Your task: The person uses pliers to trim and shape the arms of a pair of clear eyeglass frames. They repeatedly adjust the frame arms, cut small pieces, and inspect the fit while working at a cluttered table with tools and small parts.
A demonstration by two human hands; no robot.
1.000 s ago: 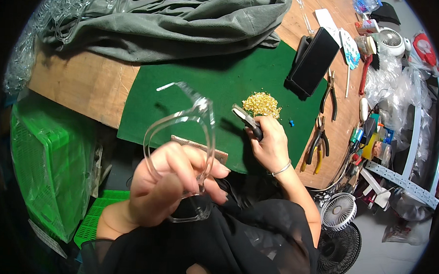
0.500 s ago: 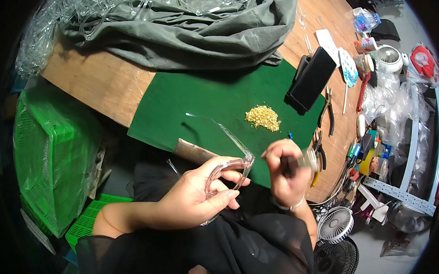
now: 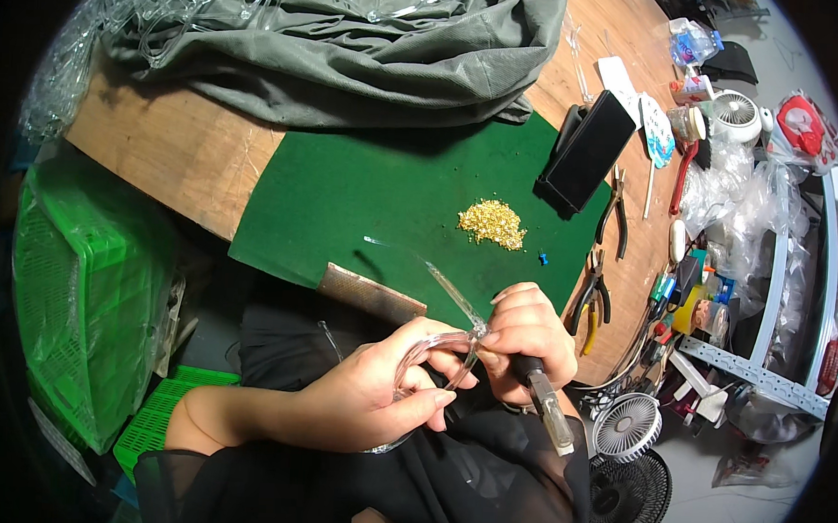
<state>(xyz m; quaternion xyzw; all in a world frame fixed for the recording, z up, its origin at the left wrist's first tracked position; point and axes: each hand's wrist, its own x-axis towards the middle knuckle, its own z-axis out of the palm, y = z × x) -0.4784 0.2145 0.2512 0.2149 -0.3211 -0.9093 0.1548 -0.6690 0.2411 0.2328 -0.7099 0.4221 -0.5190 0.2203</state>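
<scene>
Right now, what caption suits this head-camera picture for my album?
Left hand holds clear eyeglass frame; right hand grips pliers.

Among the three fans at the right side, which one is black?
The lowest one, the black fan, just below the lower white fan in the picture. Its grille is black; that neighbour and the upper fan are white.

Glossy clear plastic glasses frame (image 3: 455, 296), shiny metallic-looking bits (image 3: 493, 225), matt creased cloth (image 3: 352, 76), scuffed wooden tabletop (image 3: 176, 153)

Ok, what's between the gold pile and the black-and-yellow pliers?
In the head view, a small blue piece lies on the green mat between the gold pile and the black-and-yellow pliers.
</scene>
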